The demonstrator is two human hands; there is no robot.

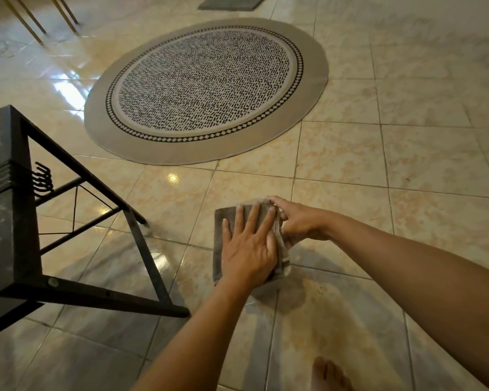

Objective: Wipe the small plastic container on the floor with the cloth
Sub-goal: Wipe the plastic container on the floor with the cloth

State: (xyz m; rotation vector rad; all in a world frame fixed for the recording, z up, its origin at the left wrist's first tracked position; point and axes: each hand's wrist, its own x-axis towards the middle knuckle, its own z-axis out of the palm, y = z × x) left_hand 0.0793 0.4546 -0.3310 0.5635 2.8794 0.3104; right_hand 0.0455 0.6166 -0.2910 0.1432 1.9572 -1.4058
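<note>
A grey-brown cloth (223, 221) lies draped over a raised thing on the tiled floor, low in the middle of the view. My left hand (249, 249) rests flat on top of the cloth with its fingers spread, pressing it down. My right hand (299, 221) is curled around the right side of the covered thing, fingertips at the cloth's upper right corner. The small plastic container is hidden under the cloth and my hands.
A black metal-framed piece of furniture (14, 193) stands close on the left, its foot bar reaching toward my left forearm. A round patterned rug (206, 91) lies beyond. A bare foot (329, 373) shows at the bottom. Thin wooden legs (31, 21) stand far left.
</note>
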